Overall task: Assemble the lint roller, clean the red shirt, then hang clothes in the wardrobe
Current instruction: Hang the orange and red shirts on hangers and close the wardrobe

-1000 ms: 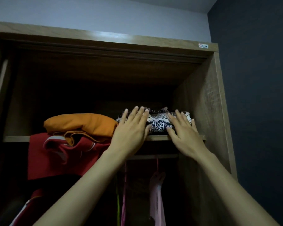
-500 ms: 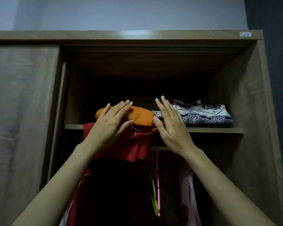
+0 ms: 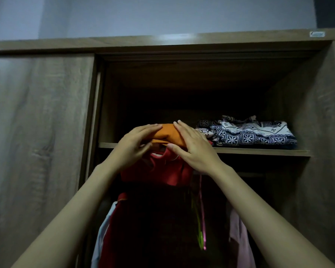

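- The orange cloth [image 3: 167, 135] is folded and sits on the shelf [image 3: 259, 151] of the wardrobe [image 3: 317, 113], near the front edge, a bit left of the middle.
- I think it is soft and light. It will bend and sag if I lift it by one corner.
- My left hand [image 3: 134, 147] holds its left end. The fingers lie on top and the thumb tucks under, so that hand is pinching the cloth.
- My right hand [image 3: 193, 147] holds its right end the same way, fingers spread on top, thumb under the front fold.
- I judge the best hold is both ends at once, so the folds stay together.
- The red shirt [image 3: 162, 169] lies right under the orange cloth and droops over the shelf edge at 6 o'clock from it. It looks floppy and could slide off if I tug the pile.
- The patterned cloth [image 3: 249, 134] sits at 3 o'clock from the orange one, just beside it, on the same shelf.
- The shelf is flat, smooth wood, so cloth can slip on it.
- Below the shelf more clothes hang: a pink top [image 3: 240, 238] at 5 o'clock and something red at 7 o'clock.
- The wardrobe door [image 3: 37, 132] is at 9 o'clock. The room is dim, with a pale wall [image 3: 162, 14] above.
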